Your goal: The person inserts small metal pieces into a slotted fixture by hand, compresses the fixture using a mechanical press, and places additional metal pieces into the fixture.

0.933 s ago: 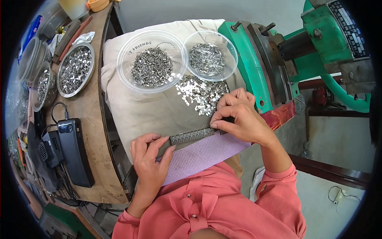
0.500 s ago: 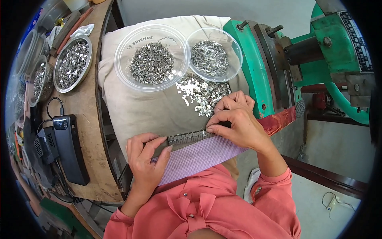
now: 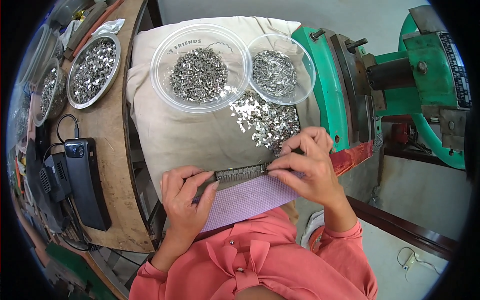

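Note:
A narrow dark metal rack [image 3: 241, 173], lined with a row of thin upright pins, lies across the upper edge of a purple woven mat [image 3: 240, 202]. Its left end is pinched between the thumb and fingers of my left hand [image 3: 185, 197]. At the opposite end, my right hand [image 3: 310, 167] has thumb and index finger pressed together against the rack; any tiny piece between them is hidden. Just beyond my right hand, a loose heap of small shiny metal flakes [image 3: 267, 120] is spread on the beige cloth [image 3: 175, 135].
Two clear plastic tubs at the back, a larger one [image 3: 156, 82] and a smaller one [image 3: 308, 65], hold small metal parts. A green machine [image 3: 325, 90] stands at right. On the left wooden bench [image 3: 117, 165] are a metal dish [image 3: 116, 62] of flakes and a black power bank [image 3: 89, 190].
My right hand has slid slightly right, from above the rack's pins to its right end. My left hand keeps its grip. The whole view has shifted a little.

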### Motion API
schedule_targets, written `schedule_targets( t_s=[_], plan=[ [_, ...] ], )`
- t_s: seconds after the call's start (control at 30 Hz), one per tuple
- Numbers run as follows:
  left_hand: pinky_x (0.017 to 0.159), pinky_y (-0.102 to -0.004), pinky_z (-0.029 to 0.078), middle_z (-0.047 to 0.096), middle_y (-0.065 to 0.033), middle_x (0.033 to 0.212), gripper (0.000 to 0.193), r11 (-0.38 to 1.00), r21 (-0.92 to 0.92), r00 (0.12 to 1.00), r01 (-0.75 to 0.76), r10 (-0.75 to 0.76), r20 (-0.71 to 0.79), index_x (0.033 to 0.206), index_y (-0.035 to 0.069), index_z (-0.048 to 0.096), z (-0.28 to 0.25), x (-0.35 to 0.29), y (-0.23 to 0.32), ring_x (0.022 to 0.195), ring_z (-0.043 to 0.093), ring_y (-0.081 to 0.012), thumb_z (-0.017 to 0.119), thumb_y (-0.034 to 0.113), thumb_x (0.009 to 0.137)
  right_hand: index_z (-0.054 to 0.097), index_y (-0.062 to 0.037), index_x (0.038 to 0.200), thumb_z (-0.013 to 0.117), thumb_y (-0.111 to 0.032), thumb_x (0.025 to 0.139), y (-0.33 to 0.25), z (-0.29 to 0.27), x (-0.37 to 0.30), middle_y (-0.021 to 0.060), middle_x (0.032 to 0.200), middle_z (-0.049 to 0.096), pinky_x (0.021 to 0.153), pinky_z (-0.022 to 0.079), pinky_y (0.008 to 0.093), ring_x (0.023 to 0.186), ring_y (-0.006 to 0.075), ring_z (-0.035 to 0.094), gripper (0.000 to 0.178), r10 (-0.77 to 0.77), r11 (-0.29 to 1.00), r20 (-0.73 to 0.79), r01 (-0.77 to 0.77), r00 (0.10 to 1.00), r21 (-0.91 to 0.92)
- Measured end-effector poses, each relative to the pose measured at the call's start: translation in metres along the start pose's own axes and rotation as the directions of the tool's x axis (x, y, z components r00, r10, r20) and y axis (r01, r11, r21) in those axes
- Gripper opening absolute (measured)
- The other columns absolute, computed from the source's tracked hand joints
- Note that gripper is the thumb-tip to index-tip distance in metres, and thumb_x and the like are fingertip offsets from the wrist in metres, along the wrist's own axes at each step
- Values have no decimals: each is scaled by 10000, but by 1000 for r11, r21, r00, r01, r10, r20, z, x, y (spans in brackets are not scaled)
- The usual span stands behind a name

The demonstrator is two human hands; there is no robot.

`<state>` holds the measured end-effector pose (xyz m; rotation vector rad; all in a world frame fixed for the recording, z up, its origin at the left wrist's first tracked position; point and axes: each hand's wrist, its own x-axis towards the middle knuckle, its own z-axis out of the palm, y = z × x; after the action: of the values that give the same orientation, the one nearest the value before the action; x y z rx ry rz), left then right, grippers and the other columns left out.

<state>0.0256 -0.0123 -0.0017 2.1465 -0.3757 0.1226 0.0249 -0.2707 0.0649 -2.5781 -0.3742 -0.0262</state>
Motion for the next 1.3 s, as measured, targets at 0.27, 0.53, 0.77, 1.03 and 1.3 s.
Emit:
schedule_targets(
  t_s=[0.27,0.53,0.77,1.03,1.3],
  plan=[
    [769,-350,448,625,-99,959,246,1000,13,1000,-12,12,11,962,37,717,-1,1,0,892,555,-264,764,11,723,757,-187,809,832,-191,652,-5,20,-9,-38,964,608,899,293,409,985,254,481,174,-57,994,-58,52,997,-96],
    [736,-362,438,638,-63,930,188,1000,-5,1000,8,-8,-19,914,72,722,0,4,2,847,568,-259,766,34,735,734,-171,821,795,-181,723,-2,15,2,-64,1008,620,921,255,412,1044,239,475,116,-15,1000,-50,14,999,-18],
    [724,-356,435,636,-61,923,191,1000,19,999,11,-10,-32,908,70,708,1,5,3,822,571,-251,763,9,735,732,-150,838,787,-163,738,9,26,22,-51,977,627,918,259,416,1029,245,488,114,22,1000,-119,-23,993,-5],
    [723,-349,436,642,-45,922,199,996,92,1000,-13,15,-21,884,77,696,-1,6,5,816,578,-245,762,1,713,757,-167,880,795,-147,744,23,20,25,-47,996,635,923,285,408,1018,248,498,143,-24,998,-44,27,999,65],
    [717,-349,441,623,-53,923,226,987,163,1000,-2,6,-25,893,79,675,-1,3,4,822,571,-252,768,-3,704,749,-194,872,822,-145,715,30,26,21,-44,1054,610,924,278,416,1018,245,493,179,-41,994,-33,44,999,99]
  ],
)
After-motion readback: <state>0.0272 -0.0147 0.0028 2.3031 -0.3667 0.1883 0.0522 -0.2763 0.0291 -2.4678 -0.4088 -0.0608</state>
